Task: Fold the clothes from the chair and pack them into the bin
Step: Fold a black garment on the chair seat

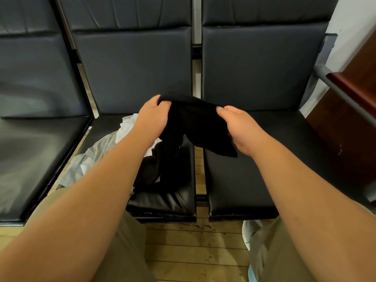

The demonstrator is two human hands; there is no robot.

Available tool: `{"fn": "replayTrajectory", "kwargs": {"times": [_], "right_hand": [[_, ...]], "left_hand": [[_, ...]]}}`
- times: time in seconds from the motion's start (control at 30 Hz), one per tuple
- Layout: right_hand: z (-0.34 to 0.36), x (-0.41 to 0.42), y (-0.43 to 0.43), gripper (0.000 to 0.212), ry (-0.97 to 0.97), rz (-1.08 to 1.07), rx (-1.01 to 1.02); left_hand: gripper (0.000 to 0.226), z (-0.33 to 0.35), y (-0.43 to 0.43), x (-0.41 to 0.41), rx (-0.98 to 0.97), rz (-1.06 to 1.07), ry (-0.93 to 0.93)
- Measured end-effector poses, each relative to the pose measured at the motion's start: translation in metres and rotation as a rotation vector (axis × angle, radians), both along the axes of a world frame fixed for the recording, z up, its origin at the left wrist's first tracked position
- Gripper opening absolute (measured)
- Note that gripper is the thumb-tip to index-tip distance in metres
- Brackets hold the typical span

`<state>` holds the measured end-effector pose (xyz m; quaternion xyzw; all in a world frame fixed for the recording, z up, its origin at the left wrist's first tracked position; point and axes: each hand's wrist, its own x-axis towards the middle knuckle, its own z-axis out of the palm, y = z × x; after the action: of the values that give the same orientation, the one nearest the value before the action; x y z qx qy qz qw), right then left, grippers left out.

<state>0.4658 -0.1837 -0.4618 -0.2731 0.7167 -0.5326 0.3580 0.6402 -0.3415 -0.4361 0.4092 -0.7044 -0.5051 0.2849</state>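
Note:
A black garment (195, 121) hangs in the air above the middle chair seat (168, 198), and both my hands hold it. My left hand (152, 117) grips its upper left edge. My right hand (238, 125) pinches the upper right edge, thumb on top. The cloth droops between them toward the seat. A pile of white and grey clothes (101, 151) lies on the left part of that seat, partly hidden by my left forearm, with more dark cloth (150, 169) beside it. No bin is in view.
The right chair seat (240, 180) is bare black leather. A further dark seat (34, 159) is on the left. A dark red wooden cabinet (354, 110) and a grey metal armrest (333, 86) stand at the right. The floor (195, 245) is wooden planks.

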Motion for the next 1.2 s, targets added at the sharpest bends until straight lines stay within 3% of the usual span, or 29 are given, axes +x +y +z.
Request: {"fn": "replayTrajectory", "kwargs": {"times": [0.2,0.37,0.53,0.63,0.73,0.8,0.87,0.97,1.03,1.13,1.2], "right_hand": [[0.014,-0.007,0.016,0.029,-0.231,-0.118,-0.020],[0.028,-0.033,0.056,0.041,-0.108,-0.159,0.102],[0.031,-0.064,0.109,0.020,0.150,-0.151,0.311],[0.019,-0.085,0.139,0.023,0.229,-0.186,0.376],[0.006,-0.100,0.163,0.023,0.478,-0.131,0.542],[-0.005,-0.107,0.170,0.019,0.589,-0.079,0.585],[-0.017,-0.111,0.173,0.016,0.639,-0.004,0.630],[-0.030,-0.111,0.170,0.008,0.682,0.198,0.739],[-0.033,-0.110,0.167,0.002,0.700,0.268,0.802],[-0.032,-0.115,0.163,0.011,0.735,0.154,0.784],[-0.027,-0.118,0.164,0.006,0.759,-0.023,0.733]], "left_hand": [[0.031,0.003,0.040,-0.031,0.522,-0.061,0.169],[0.036,0.007,0.093,-0.066,0.884,-0.098,0.292],[0.037,0.004,0.140,-0.108,1.055,-0.184,0.318],[0.030,-0.006,0.161,-0.131,0.895,-0.215,0.210],[0.039,-0.037,0.161,-0.144,0.304,-0.334,-0.194],[0.024,-0.056,0.160,-0.142,-0.138,-0.470,-0.477],[0.022,-0.076,0.160,-0.137,-0.305,-0.578,-0.681],[0.037,-0.103,0.171,-0.125,-0.305,-0.713,-0.877],[0.036,-0.115,0.183,-0.117,-0.226,-0.785,-0.900],[0.032,-0.115,0.198,-0.106,0.003,-0.785,-0.745],[0.036,-0.103,0.205,-0.106,0.315,-0.702,-0.539]]}}
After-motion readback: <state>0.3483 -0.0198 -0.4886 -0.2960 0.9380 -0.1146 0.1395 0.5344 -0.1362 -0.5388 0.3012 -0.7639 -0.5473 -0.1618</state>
